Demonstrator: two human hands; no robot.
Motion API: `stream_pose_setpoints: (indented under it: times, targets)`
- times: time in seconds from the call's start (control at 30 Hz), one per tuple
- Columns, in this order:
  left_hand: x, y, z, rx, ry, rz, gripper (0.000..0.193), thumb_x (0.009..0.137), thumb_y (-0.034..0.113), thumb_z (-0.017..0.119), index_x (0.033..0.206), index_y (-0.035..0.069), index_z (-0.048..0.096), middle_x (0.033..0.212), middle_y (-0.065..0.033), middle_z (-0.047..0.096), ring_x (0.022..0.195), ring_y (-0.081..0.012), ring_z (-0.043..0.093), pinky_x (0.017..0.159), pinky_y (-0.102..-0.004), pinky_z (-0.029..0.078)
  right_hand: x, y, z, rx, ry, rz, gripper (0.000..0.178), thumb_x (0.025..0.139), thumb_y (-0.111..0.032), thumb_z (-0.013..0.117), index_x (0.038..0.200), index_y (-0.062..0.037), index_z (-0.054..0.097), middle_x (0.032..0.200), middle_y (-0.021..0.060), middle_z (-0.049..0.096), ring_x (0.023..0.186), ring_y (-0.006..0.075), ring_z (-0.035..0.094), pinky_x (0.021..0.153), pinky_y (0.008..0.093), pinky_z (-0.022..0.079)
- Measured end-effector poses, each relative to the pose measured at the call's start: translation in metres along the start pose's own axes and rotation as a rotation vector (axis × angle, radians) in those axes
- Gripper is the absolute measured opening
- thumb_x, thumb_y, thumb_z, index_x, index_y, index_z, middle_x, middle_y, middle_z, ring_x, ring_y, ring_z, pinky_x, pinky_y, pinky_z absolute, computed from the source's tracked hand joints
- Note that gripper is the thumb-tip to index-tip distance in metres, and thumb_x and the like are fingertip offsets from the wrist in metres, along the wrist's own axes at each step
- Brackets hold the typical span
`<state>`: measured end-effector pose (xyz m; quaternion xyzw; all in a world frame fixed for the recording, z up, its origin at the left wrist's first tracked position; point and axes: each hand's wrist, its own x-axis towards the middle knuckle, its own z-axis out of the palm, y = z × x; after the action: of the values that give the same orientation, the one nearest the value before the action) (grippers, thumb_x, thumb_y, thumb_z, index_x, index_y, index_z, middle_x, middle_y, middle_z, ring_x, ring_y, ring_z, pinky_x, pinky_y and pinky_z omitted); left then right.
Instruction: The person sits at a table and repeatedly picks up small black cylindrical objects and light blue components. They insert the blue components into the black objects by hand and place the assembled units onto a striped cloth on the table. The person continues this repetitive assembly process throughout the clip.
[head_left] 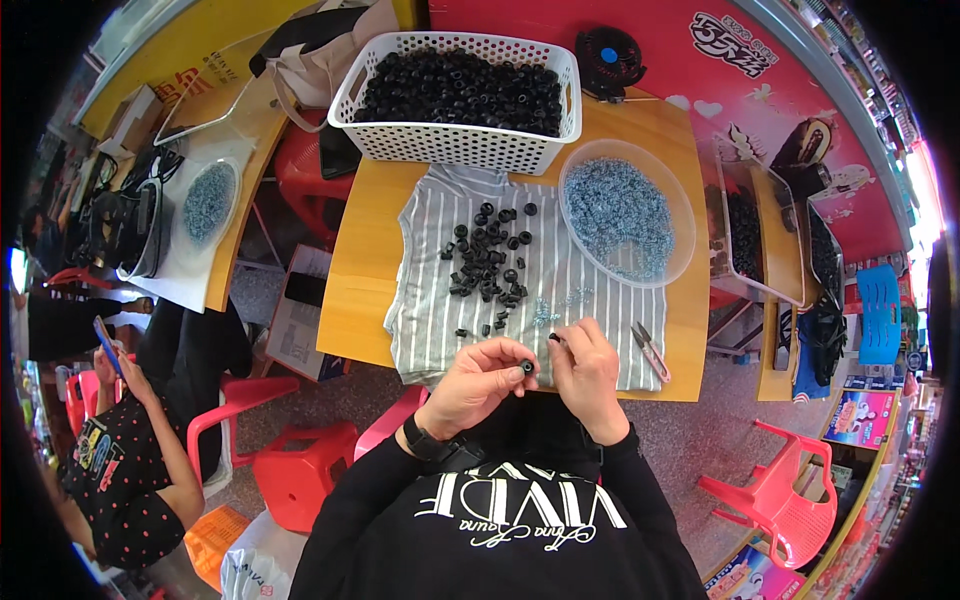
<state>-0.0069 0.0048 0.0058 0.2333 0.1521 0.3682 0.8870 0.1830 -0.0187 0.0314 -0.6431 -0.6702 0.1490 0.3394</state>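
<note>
Between the thumb and fingers of my left hand [480,375] is a small black plastic cap [527,367] with a hole showing in its end. My right hand [588,370] is closed beside it, pinching a tiny dark piece [555,338] too small to name. The two hands are apart, over the front edge of a grey striped cloth [425,290]. Beyond them lies a loose pile of black caps [485,265]. A few clear bluish pieces [546,312] are scattered just past my fingers. Scissors-like snips [650,352] with pink handles rest right of my right hand.
A white perforated basket [455,142] full of black parts stands at the table's back. Right of the cloth, a round clear tub [682,255] holds many bluish pieces. A black fan [610,62] is behind. Red stools [300,475] and a seated person [130,460] are left.
</note>
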Motion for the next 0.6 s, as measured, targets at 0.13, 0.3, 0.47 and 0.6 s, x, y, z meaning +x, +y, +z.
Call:
stream_pose_setpoints:
  times: [0.13,0.3,0.47,0.6]
  targets:
    - [0.006,-0.002,-0.002,-0.045,0.000,-0.016,0.020,0.095,0.000,0.060,0.115,-0.002,0.062,0.104,-0.0098,0.067,0.091,-0.0166,0.066,0.076,-0.0251,0.053,-0.004,-0.002,-0.002,0.229,0.035,0.057,0.015,0.076,0.004,0.070,0.087,-0.0002,0.061,0.081,0.0145,0.057,0.066,0.0318,0.060,0.057,0.0384,0.047]
    - [0.014,-0.004,-0.005,-0.043,0.017,-0.031,0.020,0.096,0.002,0.061,0.115,-0.002,0.062,0.103,-0.0108,0.067,0.090,-0.0173,0.066,0.075,-0.0254,0.054,-0.006,0.006,-0.007,0.253,-0.020,0.051,0.018,0.074,0.006,0.070,0.089,0.0000,0.062,0.080,0.0136,0.057,0.061,0.0293,0.060,0.054,0.0364,0.046]
    - [0.016,-0.005,-0.007,-0.050,0.041,-0.054,0.019,0.095,0.002,0.062,0.113,-0.002,0.061,0.104,-0.0119,0.066,0.089,-0.0179,0.066,0.076,-0.0261,0.054,-0.007,0.004,-0.008,0.005,-0.084,-0.031,0.019,0.076,-0.002,0.073,0.092,-0.0016,0.064,0.081,0.0144,0.058,0.069,0.0339,0.061,0.058,0.0403,0.047]
    - [0.015,-0.006,-0.007,-0.023,0.061,-0.058,0.020,0.095,0.003,0.063,0.114,-0.002,0.061,0.104,-0.0115,0.066,0.089,-0.0178,0.066,0.076,-0.0264,0.055,-0.004,0.000,-0.019,0.040,-0.164,0.021,0.017,0.078,-0.006,0.071,0.094,-0.0033,0.064,0.082,0.0148,0.058,0.072,0.0364,0.061,0.061,0.0433,0.047]
